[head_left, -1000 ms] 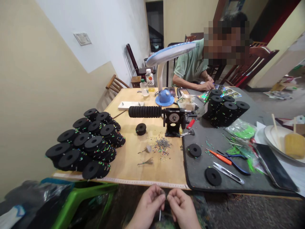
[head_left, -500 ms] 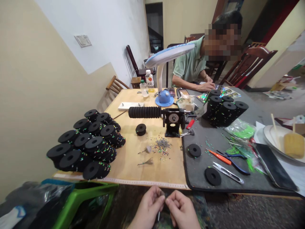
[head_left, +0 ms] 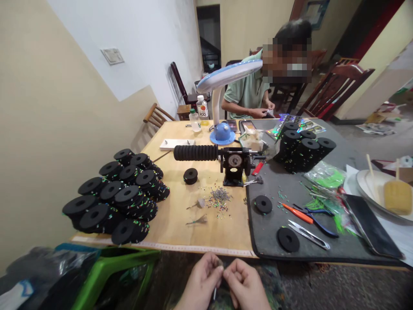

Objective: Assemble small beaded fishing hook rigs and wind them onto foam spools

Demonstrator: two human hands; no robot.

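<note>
My left hand and my right hand are close together just below the table's front edge, fingertips nearly touching. Thumb and fingers of the left are pinched together, and a thin white stick pokes out beneath them. The right hand is closed in a pinch too; whatever is between its fingertips is too small or hidden to make out. Nearest on the table lie two small tufts with thin stems, one a feathery tuft, beside a scatter of tiny beads.
Stacked black foam spools crowd the left, more foam spools the back right. A black winding machine stands mid-table. Snips, pliers and a phone lie right. A co-worker sits behind a lamp.
My hands stay almost in place, still pinched. Across the table, the co-worker has shifted left and raised both hands off the tabletop, now holding a small pale item.
</note>
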